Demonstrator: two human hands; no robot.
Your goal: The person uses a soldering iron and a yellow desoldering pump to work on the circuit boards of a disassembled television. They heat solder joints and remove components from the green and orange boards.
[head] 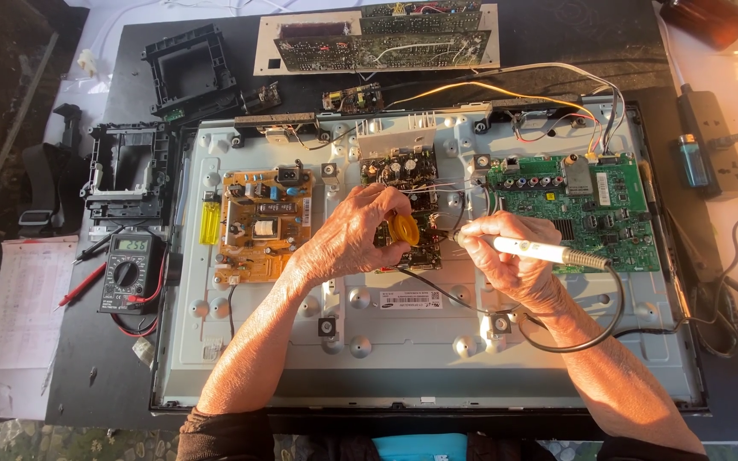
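Now, step: soldering at the middle board (403,183), by my guess.
Left hand (352,235): fingers closed round yellow spool (404,229).
Right hand (506,260): gripping iron (533,249).
Next: a steady tip.

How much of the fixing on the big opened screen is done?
Done: the back is off, so the metal panel and its boards show. In hand: the left hand holds a yellow tool and the right hand a white soldering pen over the middle board. Left: loose black frames lie aside.
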